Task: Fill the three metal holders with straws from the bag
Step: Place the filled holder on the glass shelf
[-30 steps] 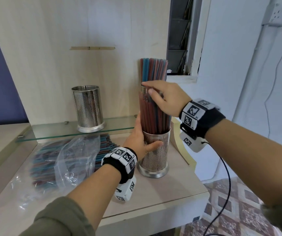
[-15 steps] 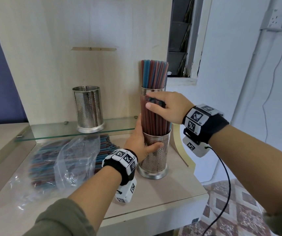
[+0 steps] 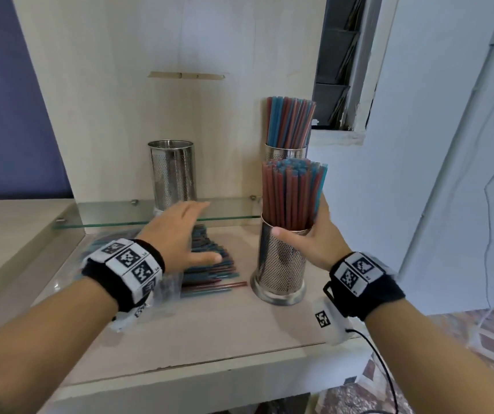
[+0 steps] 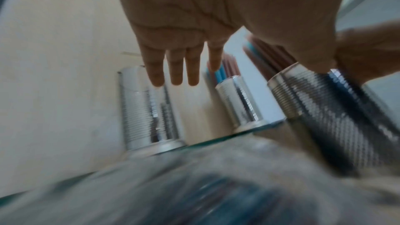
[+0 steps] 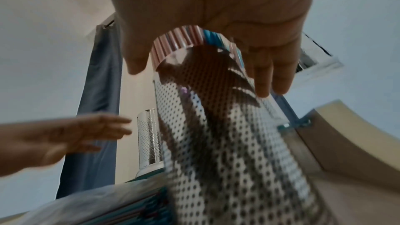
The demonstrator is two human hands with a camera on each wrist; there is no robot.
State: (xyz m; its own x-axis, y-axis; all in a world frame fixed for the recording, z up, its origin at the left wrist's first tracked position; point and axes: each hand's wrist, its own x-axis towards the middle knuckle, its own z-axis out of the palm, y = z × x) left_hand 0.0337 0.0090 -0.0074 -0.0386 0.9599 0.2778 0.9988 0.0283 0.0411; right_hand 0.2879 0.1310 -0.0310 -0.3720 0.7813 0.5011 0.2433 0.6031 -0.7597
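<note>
A perforated metal holder (image 3: 280,264) stands on the counter, packed with red and blue straws (image 3: 292,195). My right hand (image 3: 314,242) grips it at the rim, thumb in front and fingers behind; the right wrist view shows the holder (image 5: 227,143) between thumb and fingers. My left hand (image 3: 186,234) hovers open with straight fingers over the clear bag of straws (image 3: 207,264). On the glass shelf (image 3: 105,215) stand an empty holder (image 3: 171,174) and a second filled holder (image 3: 286,150). The left wrist view shows my open fingers (image 4: 175,67) before the empty holder (image 4: 147,114).
The wooden back panel (image 3: 150,100) rises behind the shelf. The counter's front edge (image 3: 180,372) is close to me, its right end drops to a tiled floor. A cable (image 3: 383,369) hangs from my right wrist. A white wall (image 3: 419,174) stands on the right.
My left hand has let go of the near holder and moved left over the bag. My right hand has slid down from the straws to the holder's rim.
</note>
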